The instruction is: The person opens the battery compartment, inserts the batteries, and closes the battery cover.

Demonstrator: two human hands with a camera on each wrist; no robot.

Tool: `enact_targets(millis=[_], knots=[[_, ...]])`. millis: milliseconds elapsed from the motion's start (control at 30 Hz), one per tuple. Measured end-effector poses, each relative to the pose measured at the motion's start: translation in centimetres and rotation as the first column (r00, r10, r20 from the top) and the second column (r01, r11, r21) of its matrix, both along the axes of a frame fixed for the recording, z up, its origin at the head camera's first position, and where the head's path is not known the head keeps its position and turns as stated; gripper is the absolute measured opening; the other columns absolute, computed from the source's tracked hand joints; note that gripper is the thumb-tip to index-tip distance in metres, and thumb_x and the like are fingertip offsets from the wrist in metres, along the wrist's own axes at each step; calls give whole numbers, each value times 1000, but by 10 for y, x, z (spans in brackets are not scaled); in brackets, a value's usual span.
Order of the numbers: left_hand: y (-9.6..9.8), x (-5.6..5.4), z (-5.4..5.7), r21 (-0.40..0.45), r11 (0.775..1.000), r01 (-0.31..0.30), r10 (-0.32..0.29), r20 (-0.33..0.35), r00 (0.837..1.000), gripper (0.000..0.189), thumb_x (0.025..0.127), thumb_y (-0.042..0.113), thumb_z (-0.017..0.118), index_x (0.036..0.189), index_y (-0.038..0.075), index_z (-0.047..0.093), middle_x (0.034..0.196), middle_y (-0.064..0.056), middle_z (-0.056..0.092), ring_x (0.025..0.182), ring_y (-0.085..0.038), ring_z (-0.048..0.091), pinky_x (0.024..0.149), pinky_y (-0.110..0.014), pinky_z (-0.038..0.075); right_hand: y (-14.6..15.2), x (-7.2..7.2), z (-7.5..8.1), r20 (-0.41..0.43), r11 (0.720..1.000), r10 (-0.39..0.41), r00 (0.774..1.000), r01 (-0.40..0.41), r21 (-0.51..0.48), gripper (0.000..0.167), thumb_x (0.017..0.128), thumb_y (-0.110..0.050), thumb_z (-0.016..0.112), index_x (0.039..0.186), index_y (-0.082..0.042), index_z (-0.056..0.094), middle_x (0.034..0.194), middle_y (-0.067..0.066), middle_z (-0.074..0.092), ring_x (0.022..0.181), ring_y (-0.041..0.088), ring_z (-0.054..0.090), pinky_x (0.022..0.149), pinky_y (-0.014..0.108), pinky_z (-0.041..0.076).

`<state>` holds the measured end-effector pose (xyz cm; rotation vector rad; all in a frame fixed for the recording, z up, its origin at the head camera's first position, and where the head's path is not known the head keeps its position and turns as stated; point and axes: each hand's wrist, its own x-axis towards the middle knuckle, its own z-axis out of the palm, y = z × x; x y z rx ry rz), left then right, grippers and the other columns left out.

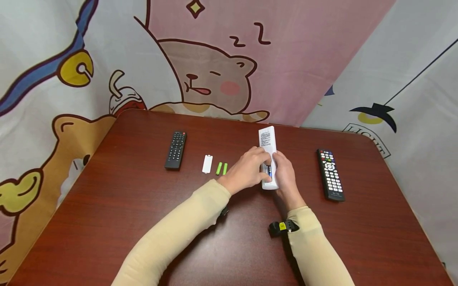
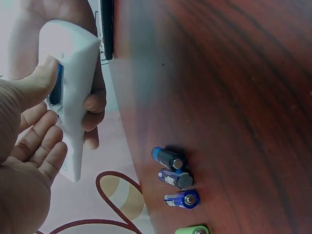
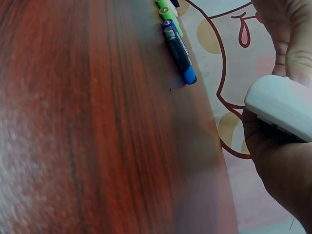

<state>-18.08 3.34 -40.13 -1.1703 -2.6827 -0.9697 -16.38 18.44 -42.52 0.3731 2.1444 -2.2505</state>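
A white remote control [image 1: 266,137] is held above the table, its back up and its battery compartment uncovered. My right hand [image 1: 286,174] grips it along the right side, fingers wrapped round it in the left wrist view. A dark battery with a blue end [image 2: 57,85] lies in the compartment. My left hand [image 1: 248,169] reaches over it, thumb on one end of this battery and curled fingers near the other. Left of the hands lie two green batteries [image 1: 219,169] and a white battery cover [image 1: 207,164]. Blue and black batteries [image 2: 182,199] also lie there, hidden in the head view.
A black remote [image 1: 175,151] lies on the left of the brown table [image 1: 118,206]. Another black remote with white buttons [image 1: 330,174] is at the right. A patterned curtain [image 1: 214,75] hangs behind the table's far edge.
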Motion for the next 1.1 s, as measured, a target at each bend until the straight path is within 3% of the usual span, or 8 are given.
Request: enact_targets(millis=[233,433,667,833,1100], knots=[[-2,-3,3,-12,1000,-29,29,2,1000,43,76,29,94,99,6,66,102,-4,64,101,-19,54,85,-27,48,-3,0,2,-13,1000,4,1000,-4,6,35,109,-21,38,128,2,58,89,-6,65,78,6,61,65,22,51],[-6,-6,2,-11,999,-39,39,-16,999,47,72,33,95,98,6,67,101,-5,64,96,-18,53,84,-27,46,-2,2,2,1,1000,5,1000,-5,-13,35,109,-22,38,129,1,56,85,-8,66,72,5,60,63,22,51],[-10,-12,-2,-31,998,-53,54,44,998,45,75,32,94,104,5,72,104,-8,67,96,-18,54,85,-29,47,6,4,0,3,998,0,1000,0,-66,40,110,-21,32,135,5,49,81,-5,68,68,7,64,59,24,53],[-15,-16,-4,-63,997,-37,43,89,995,48,76,29,94,111,4,73,110,-8,68,104,-21,58,92,-33,50,12,5,-2,-5,988,45,999,-46,-150,43,111,-22,26,142,3,42,91,0,72,72,12,67,63,27,56],[-29,-16,-9,-210,978,0,29,135,991,51,79,24,92,121,4,70,120,-9,65,113,-23,59,98,-35,50,14,4,-5,21,990,55,998,-52,-134,46,112,-24,25,148,1,38,106,1,72,79,13,68,68,27,57]])
